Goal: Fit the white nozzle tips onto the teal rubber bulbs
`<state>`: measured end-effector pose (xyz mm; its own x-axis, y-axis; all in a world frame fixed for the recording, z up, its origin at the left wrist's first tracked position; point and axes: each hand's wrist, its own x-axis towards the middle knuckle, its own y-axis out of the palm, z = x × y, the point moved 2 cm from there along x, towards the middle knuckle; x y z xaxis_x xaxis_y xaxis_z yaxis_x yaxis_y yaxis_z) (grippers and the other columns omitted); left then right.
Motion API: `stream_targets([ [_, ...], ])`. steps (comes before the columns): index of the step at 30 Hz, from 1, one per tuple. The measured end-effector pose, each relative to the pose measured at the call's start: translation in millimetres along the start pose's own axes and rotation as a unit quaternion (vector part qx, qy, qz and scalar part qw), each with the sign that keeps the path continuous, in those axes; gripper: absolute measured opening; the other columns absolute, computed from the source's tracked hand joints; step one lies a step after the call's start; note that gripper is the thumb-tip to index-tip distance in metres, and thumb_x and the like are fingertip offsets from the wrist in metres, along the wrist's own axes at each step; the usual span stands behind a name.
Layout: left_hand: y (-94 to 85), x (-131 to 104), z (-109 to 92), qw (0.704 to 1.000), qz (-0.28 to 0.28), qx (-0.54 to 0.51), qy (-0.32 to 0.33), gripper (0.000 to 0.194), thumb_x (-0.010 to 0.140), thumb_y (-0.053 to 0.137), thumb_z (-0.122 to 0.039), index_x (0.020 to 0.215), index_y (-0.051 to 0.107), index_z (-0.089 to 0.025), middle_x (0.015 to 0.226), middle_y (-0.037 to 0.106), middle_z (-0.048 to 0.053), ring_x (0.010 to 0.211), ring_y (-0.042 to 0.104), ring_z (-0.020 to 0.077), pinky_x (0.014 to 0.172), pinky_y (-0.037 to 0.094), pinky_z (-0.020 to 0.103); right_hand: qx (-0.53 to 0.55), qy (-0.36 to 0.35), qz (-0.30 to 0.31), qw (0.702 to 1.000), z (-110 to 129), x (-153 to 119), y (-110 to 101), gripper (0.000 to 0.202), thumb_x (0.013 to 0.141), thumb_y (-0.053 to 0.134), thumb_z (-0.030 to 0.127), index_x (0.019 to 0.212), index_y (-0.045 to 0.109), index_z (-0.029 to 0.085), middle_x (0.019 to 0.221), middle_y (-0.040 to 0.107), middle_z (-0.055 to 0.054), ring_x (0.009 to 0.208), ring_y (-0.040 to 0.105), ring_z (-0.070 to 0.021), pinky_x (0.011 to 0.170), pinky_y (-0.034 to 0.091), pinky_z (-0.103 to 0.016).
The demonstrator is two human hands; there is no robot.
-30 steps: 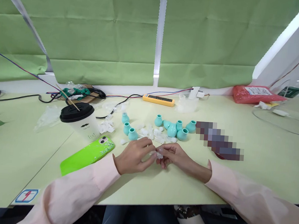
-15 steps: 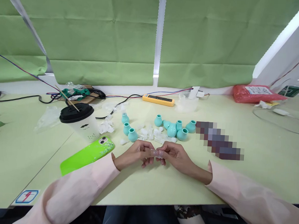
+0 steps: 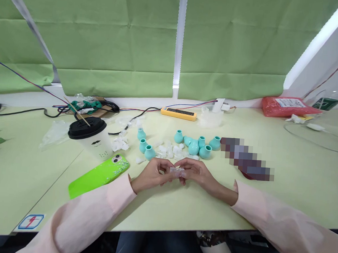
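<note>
A small translucent plastic piece (image 3: pixel 174 169) is pinched between the fingers of both hands, low over the table. My left hand (image 3: pixel 156 173) closes on its left side, the thumb lying along it. My right hand (image 3: pixel 199 175) grips the other end, and the two thumb tips meet. Fingers cover much of the piece, so its full shape cannot be made out. Just beyond my hands lies a scatter of clear and white plastic pieces (image 3: pixel 169 151). Small teal round-bellied pots (image 3: pixel 149 152) stand to the left of it, and several more teal pots (image 3: pixel 194 147) cluster to the right.
On the left are a bright green phone case (image 3: pixel 97 177) and a lidded paper cup (image 3: pixel 97 147) with a stick in it. A yellow power strip (image 3: pixel 178 113) lies at the back. A pixelated dark red object (image 3: pixel 247 160) and a red package (image 3: pixel 290 107) are on the right.
My fingers and thumbs have shifted slightly around the translucent piece, and more of its upper side now shows. Both hands stay in nearly the same place.
</note>
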<state>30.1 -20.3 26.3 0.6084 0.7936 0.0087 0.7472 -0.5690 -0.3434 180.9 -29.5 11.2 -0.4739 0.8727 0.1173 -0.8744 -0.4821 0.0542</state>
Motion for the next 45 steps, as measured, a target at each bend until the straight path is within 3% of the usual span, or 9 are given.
stream_targets([
  [4, -15.7, -3.1, -6.8, 0.979, -0.119, 0.151, 0.069, 0.031, 0.071, 0.05, -0.036, 0.093, 0.055, -0.014, 0.064, 0.057, 0.002, 0.056, 0.05, 0.01, 0.049, 0.039, 0.02, 0.003, -0.002, -0.094, 0.996, 2.0, 1.2, -6.7, 0.016, 0.068, 0.056, 0.026, 0.078, 0.055, 0.015, 0.059, 0.053, 0.001, 0.053, 0.051, -0.0099, 0.054, 0.043, -0.027],
  [9, -51.1, -8.1, -17.2, 0.836, -0.362, 0.366, 0.189, 0.017, 0.073, 0.047, -0.027, 0.079, 0.057, -0.015, 0.073, 0.058, 0.004, 0.066, 0.049, 0.0134, 0.065, 0.041, 0.027, 0.003, -0.001, -0.155, 0.988, 3.9, 2.3, -9.5, 0.014, 0.062, 0.059, 0.022, 0.074, 0.052, 0.017, 0.059, 0.051, 0.003, 0.052, 0.049, -0.0095, 0.052, 0.042, -0.026],
  [16, -69.1, -9.8, -19.5, 0.81, -0.195, 0.544, 0.099, 0.061, 0.061, 0.056, -0.042, 0.115, 0.039, -0.019, 0.114, 0.04, 0.011, 0.095, 0.035, 0.0264, 0.077, 0.034, 0.042, -0.004, -0.024, -0.152, 0.988, 2.0, 4.2, -9.6, 0.018, 0.058, 0.065, 0.023, 0.063, 0.048, 0.017, 0.068, 0.049, 0.002, 0.057, 0.048, -0.0087, 0.053, 0.044, -0.026],
  [22, -66.3, -6.5, -7.1, 0.765, -0.168, 0.621, 0.036, 0.023, 0.072, 0.047, -0.034, 0.088, 0.055, -0.019, 0.12, 0.032, 0.011, 0.101, 0.03, 0.0313, 0.073, 0.03, 0.047, 0.004, -0.014, -0.115, 0.993, 0.4, 3.2, -8.3, 0.036, 0.061, 0.063, 0.029, 0.094, 0.05, 0.02, 0.073, 0.047, 0.0, 0.069, 0.05, -0.0124, 0.064, 0.049, -0.032],
  [27, -67.1, -5.5, -14.3, 0.81, -0.202, 0.547, 0.069, 0.017, 0.071, 0.049, -0.035, 0.074, 0.053, -0.019, 0.111, 0.044, 0.008, 0.102, 0.034, 0.0292, 0.077, 0.028, 0.051, -0.074, -0.048, -0.115, 0.989, 1.4, 3.6, -9.3, 0.027, 0.068, 0.058, 0.03, 0.093, 0.054, 0.02, 0.083, 0.05, -0.003, 0.082, 0.046, -0.0141, 0.07, 0.044, -0.029],
  [31, -60.6, -9.5, -27.5, 0.914, -0.237, 0.299, 0.139, 0.019, 0.069, 0.053, -0.033, 0.079, 0.046, -0.018, 0.1, 0.053, 0.008, 0.096, 0.045, 0.0213, 0.082, 0.034, 0.041, -0.054, -0.068, -0.132, 0.987, 4.8, 2.5, -9.0, 0.03, 0.068, 0.058, 0.03, 0.095, 0.05, 0.02, 0.083, 0.049, -0.003, 0.073, 0.047, -0.0126, 0.056, 0.047, -0.025],
  [35, -43.3, -8.2, -28.9, 0.994, -0.078, -0.032, 0.075, 0.023, 0.074, 0.048, -0.034, 0.087, 0.04, -0.017, 0.096, 0.056, 0.01, 0.082, 0.054, 0.0173, 0.067, 0.045, 0.033, 0.008, -0.074, -0.117, 0.99, 9.7, 0.4, -6.3, 0.044, 0.07, 0.056, 0.03, 0.109, 0.036, 0.026, 0.079, 0.048, 0.0, 0.066, 0.05, -0.0104, 0.054, 0.052, -0.029],
  [39, -23.1, -5.8, -18.5, 0.978, 0.11, -0.172, -0.042, 0.029, 0.078, 0.041, -0.037, 0.1, 0.04, -0.018, 0.086, 0.057, 0.008, 0.074, 0.055, 0.0155, 0.057, 0.045, 0.028, 0.0, -0.094, -0.148, 0.984, 13.9, -2.0, -7.1, 0.024, 0.066, 0.06, 0.03, 0.083, 0.046, 0.02, 0.083, 0.053, -0.002, 0.073, 0.055, -0.0136, 0.063, 0.053, -0.035],
  [45, -8.8, -1.2, -2.8, 0.978, 0.061, -0.18, -0.084, 0.028, 0.08, 0.034, -0.038, 0.102, 0.035, -0.022, 0.053, 0.052, -0.003, 0.048, 0.049, 0.01, 0.046, 0.035, 0.02, -0.034, -0.077, -0.181, 0.98, 15.2, -4.8, -6.4, 0.027, 0.058, 0.067, 0.032, 0.068, 0.046, 0.019, 0.069, 0.06, -0.003, 0.065, 0.058, -0.0156, 0.057, 0.054, -0.034],
])
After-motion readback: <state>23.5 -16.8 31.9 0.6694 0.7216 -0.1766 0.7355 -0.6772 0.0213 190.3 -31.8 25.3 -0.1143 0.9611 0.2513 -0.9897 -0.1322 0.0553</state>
